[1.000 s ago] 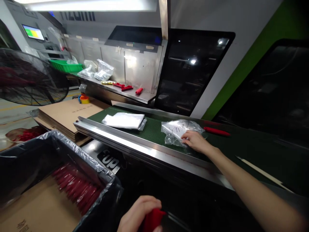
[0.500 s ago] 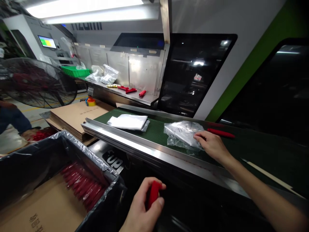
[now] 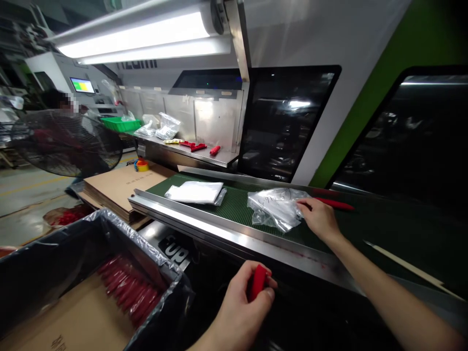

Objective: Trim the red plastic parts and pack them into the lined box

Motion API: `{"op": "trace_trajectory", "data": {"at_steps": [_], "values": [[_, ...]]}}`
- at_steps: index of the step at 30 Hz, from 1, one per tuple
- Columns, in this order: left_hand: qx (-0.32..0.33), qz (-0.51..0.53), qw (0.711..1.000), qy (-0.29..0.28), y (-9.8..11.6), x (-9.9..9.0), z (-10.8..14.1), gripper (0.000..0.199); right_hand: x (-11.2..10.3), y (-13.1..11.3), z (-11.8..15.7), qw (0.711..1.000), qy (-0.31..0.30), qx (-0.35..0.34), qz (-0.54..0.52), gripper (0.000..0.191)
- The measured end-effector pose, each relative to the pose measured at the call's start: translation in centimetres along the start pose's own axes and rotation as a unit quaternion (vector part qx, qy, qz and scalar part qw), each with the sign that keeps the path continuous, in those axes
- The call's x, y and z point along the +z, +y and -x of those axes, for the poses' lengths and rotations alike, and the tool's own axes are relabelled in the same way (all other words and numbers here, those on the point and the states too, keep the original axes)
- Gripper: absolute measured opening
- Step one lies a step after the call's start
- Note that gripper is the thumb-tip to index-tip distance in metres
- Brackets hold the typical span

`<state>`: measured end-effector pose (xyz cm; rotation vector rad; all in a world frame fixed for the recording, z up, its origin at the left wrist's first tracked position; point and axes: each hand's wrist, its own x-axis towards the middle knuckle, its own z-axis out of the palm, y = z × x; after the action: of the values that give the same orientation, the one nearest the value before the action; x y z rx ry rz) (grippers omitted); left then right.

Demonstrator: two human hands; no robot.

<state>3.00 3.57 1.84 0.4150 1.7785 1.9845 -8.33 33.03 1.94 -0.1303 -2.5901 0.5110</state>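
My left hand (image 3: 245, 303) is closed round a red part (image 3: 258, 282), in front of the conveyor's metal edge. Over the green belt (image 3: 237, 214), the fingers of my right hand (image 3: 319, 217) are pinched at the right edge of a clear plastic bag (image 3: 276, 207) with handwriting on it. Just behind that hand lies a long red piece (image 3: 335, 204). A stack of white bags (image 3: 197, 192) rests further left on the belt. At the right, a thin pale stick with a pointed tip (image 3: 405, 268) lies on the belt.
A lined box (image 3: 98, 217) with wrapped red pieces (image 3: 127, 290) stands at the lower left. Flat cardboard (image 3: 113, 187) is stacked behind it. A metal shelf (image 3: 228, 158) holds red parts and bags. Beyond a large fan (image 3: 69, 141) is a person.
My left hand has moved right and slightly up with the red part. The clear bag's right side has shifted and looks more crumpled under my right hand. The view has tilted upward.
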Motion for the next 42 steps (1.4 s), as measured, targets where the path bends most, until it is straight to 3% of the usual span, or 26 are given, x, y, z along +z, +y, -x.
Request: {"op": "trace_trajectory", "data": {"at_steps": [4, 8, 10, 14, 17, 19, 22, 28, 34, 38, 42], "values": [[0.02, -0.016, 1.0, 0.012, 0.1, -0.6, -0.8, 0.017, -2.3, -0.5, 1.0, 0.998, 0.021, -0.05, -0.026, 0.025], [0.041, -0.035, 0.998, 0.034, 0.8, -0.3, -1.0, 0.013, -5.5, -2.8, 4.0, 0.987, 0.154, -0.024, -0.045, 0.03], [0.048, -0.04, 0.998, 0.029, 1.2, 0.4, -0.8, 0.016, -6.5, -4.9, 6.6, 0.983, 0.171, -0.007, -0.063, 0.028], [0.05, -0.026, 0.998, -0.028, 1.3, 2.4, -0.1, 0.038, -6.5, -9.6, 12.9, 0.989, 0.046, 0.017, -0.142, 0.023], [0.024, 0.015, 1.0, -0.007, 0.6, 3.4, 0.6, 0.041, -5.6, -11.7, 16.5, 0.939, -0.091, 0.115, -0.31, 0.032], [-0.008, 0.077, 0.997, 0.025, 0.1, 3.7, 1.0, 0.036, -4.9, -12.3, 17.7, 0.896, -0.139, 0.187, -0.379, 0.037], [-0.036, 0.142, 0.989, 0.027, -0.4, 3.6, 1.6, 0.035, -3.8, -12.7, 18.4, 0.863, -0.148, 0.243, -0.417, 0.041], [-0.102, 0.097, 0.988, 0.069, -0.6, 3.2, 2.0, 0.034, -2.3, -13.4, 18.8, 0.838, -0.154, 0.268, -0.449, 0.047], [-0.138, 0.103, 0.983, 0.066, -1.0, 3.0, 2.1, 0.042, -2.1, -13.2, 19.3, 0.851, -0.13, 0.268, -0.432, 0.043], [-0.135, 0.144, 0.98, 0.04, -1.3, 2.9, 2.2, 0.037, -1.7, -13.1, 19.2, 0.855, -0.104, 0.272, -0.429, 0.044], [-0.133, 0.074, 0.988, 0.038, -1.5, 2.9, 2.0, 0.027, -1.4, -12.9, 19.1, 0.869, -0.037, 0.281, -0.405, 0.04]]}}
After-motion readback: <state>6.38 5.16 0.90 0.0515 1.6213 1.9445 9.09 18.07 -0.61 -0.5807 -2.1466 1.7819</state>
